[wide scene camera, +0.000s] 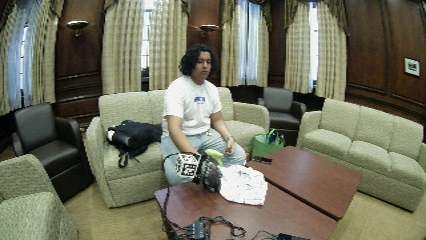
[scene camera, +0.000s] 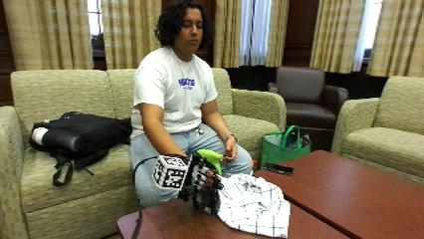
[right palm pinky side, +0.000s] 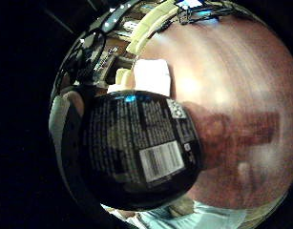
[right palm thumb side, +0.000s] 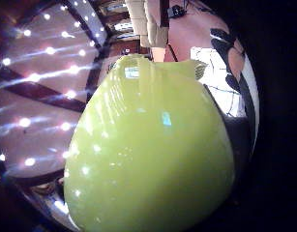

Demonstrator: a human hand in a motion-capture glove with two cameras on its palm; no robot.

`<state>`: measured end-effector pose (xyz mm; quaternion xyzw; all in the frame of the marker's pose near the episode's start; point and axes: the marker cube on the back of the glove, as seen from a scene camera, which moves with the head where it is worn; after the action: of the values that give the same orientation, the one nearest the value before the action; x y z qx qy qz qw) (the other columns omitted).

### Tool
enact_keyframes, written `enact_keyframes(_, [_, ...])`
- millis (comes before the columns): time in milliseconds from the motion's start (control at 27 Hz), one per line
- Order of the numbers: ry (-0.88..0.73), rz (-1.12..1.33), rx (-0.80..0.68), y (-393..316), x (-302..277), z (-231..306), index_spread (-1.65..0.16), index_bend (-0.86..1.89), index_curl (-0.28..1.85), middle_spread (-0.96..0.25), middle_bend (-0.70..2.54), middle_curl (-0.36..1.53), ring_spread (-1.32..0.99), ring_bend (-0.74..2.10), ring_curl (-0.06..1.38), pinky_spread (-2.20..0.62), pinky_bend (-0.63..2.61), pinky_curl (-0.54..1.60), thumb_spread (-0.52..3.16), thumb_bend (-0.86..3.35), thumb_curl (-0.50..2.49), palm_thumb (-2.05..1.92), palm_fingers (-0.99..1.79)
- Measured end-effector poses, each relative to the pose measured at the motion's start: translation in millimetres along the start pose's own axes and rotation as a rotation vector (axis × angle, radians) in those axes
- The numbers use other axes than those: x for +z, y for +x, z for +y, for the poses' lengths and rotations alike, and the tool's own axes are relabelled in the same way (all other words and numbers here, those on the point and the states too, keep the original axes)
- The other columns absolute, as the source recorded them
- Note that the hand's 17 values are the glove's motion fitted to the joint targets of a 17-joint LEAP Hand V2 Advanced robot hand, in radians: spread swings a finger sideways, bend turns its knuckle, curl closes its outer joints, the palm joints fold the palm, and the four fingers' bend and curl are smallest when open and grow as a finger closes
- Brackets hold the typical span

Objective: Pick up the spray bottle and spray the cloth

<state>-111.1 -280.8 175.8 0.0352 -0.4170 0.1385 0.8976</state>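
Outside, we see the gloved right hand (scene camera: 201, 183) wrapped around the spray bottle (scene camera: 207, 191), upright on the table (scene camera: 344, 191) just beside the checked cloth (scene camera: 254, 205). Only our palm views show its barcoded dark label (right palm pinky side: 146, 148) and green trigger head (right palm thumb side: 148, 150) close up.

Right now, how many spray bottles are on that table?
1. The spray bottle stands at the table's near edge, gripped by the gloved right hand, beside the cloth. Others could be hidden.
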Motion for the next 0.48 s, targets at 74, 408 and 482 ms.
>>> enact_keyframes(74, [0.005, 0.006, -0.004, -0.6, -0.6, -0.7, -0.28, 0.15, 0.2, -0.08, 0.21, 0.36, -0.19, 0.7, 0.35, -0.05, 0.45, 0.35, 1.03, 0.01, 0.49, 0.96, 0.76])
enact_keyframes(408, [0.049, 0.004, -0.048, 0.1, -0.4, 3.0, -0.3, 0.26, 0.29, -0.15, 0.4, 0.43, -0.2, 0.56, 0.33, -0.08, 0.2, 0.3, 0.85, -0.04, 0.54, 0.95, 1.15])
enact_keyframes(482, [0.062, -0.006, -0.066, 0.1, -0.7, 4.0, -0.29, 0.26, 0.32, -0.17, 0.44, 0.45, -0.2, 0.56, 0.34, -0.1, 0.18, 0.3, 0.8, -0.04, 0.55, 0.94, 1.21])
